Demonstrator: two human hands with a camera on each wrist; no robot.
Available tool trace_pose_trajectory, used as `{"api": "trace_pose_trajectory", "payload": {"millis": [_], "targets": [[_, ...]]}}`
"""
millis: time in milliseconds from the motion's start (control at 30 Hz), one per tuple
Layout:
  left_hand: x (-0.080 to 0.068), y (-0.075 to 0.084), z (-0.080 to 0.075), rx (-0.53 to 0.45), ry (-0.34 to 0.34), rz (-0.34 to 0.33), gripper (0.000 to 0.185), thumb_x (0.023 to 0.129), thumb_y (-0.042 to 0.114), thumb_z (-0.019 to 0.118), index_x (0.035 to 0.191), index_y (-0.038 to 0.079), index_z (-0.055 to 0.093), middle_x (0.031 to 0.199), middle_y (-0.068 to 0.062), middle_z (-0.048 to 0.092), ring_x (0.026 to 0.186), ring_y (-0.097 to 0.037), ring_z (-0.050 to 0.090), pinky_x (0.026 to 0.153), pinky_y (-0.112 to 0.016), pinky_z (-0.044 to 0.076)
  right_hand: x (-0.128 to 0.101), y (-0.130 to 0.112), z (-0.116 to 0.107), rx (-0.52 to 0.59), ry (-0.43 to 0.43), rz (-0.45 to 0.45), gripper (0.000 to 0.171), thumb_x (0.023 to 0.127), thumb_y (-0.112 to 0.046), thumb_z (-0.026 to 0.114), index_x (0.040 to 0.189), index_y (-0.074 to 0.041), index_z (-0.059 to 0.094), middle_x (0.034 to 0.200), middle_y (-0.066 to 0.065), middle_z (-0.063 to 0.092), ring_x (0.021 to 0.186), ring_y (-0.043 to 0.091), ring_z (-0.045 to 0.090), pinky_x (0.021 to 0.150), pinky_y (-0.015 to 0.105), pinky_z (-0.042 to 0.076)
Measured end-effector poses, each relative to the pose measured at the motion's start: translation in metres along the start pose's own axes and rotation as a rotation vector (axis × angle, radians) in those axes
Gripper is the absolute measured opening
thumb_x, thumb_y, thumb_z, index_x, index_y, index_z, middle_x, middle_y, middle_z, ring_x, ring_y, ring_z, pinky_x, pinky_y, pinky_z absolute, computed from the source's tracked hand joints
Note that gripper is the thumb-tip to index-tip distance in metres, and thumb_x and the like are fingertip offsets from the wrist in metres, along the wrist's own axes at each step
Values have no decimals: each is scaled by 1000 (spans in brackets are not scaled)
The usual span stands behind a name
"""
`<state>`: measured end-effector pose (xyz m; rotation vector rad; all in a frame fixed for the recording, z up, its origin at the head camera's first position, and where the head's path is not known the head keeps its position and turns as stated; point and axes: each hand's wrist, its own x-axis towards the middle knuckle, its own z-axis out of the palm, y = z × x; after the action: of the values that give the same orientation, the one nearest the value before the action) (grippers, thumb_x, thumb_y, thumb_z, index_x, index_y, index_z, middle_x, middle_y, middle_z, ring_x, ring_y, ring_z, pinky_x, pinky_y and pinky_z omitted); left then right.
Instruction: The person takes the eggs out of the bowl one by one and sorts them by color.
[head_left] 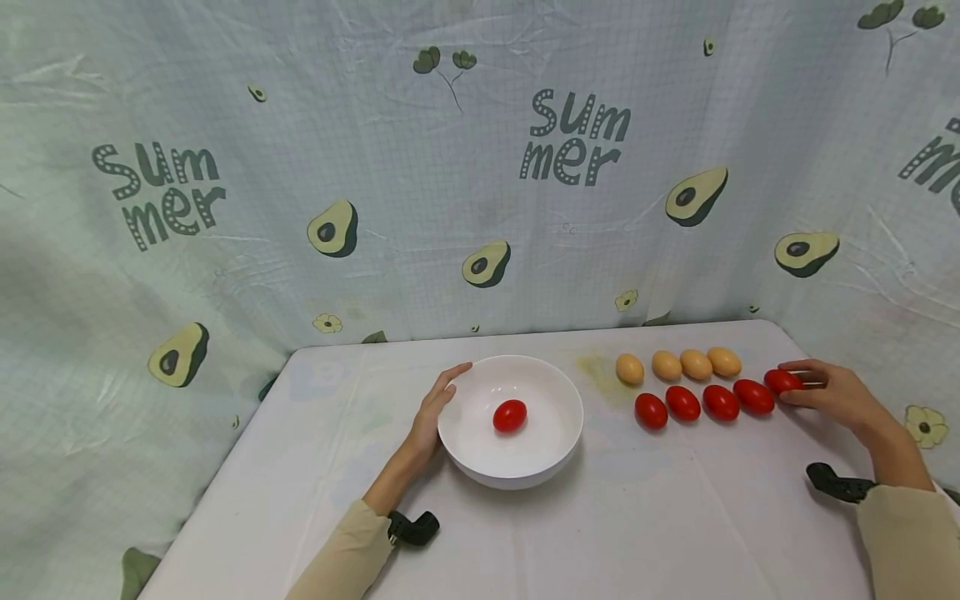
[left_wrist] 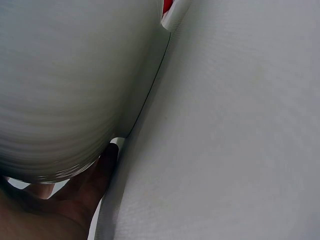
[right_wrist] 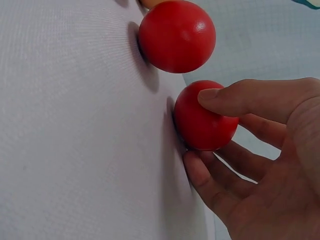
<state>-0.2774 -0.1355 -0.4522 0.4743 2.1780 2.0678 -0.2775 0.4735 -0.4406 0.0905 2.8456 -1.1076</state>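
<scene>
A white bowl [head_left: 553,454] stands on the table with one glossy red egg [head_left: 510,416] inside. My left hand [head_left: 431,421] rests against the bowl's left side, its fingers extended along the outer wall up to the rim. In the left wrist view, those fingers [left_wrist: 102,172] touch the bowl's wall close to the tabletop. At the far right, my right hand [head_left: 836,392] holds another red egg [right_wrist: 205,117] between thumb and fingers, low at the table surface. This egg lies at the right end of a row of red eggs [head_left: 721,403].
Behind the red row lies a row of several yellow-orange eggs [head_left: 696,365]. White cloth covers the table [head_left: 600,542]. A pale curtain [head_left: 420,167] printed with avocados hangs right behind the table and along its sides.
</scene>
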Motion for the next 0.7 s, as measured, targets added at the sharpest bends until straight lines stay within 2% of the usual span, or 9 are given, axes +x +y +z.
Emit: {"api": "trace_pose_trajectory", "payload": {"millis": [367, 700], "targets": [[0, 0, 0, -1, 3, -3, 51, 111, 29, 27, 158, 17, 38, 169, -5, 29, 155, -30, 31, 128, -52, 20, -2, -5, -3, -13, -48, -5, 74, 101, -27, 64, 151, 15, 27, 148, 48, 29, 127, 63, 37, 97, 68, 49], [0, 0, 0, 2, 0, 4, 51, 110, 30, 27, 159, 17, 38, 169, -5, 28, 155, -29, 32, 128, -51, 21, -3, -8, -4, -40, -61, -6, 74, 100, -27, 65, 149, 17, 30, 146, 48, 32, 125, 62, 39, 95, 65, 51]]}}
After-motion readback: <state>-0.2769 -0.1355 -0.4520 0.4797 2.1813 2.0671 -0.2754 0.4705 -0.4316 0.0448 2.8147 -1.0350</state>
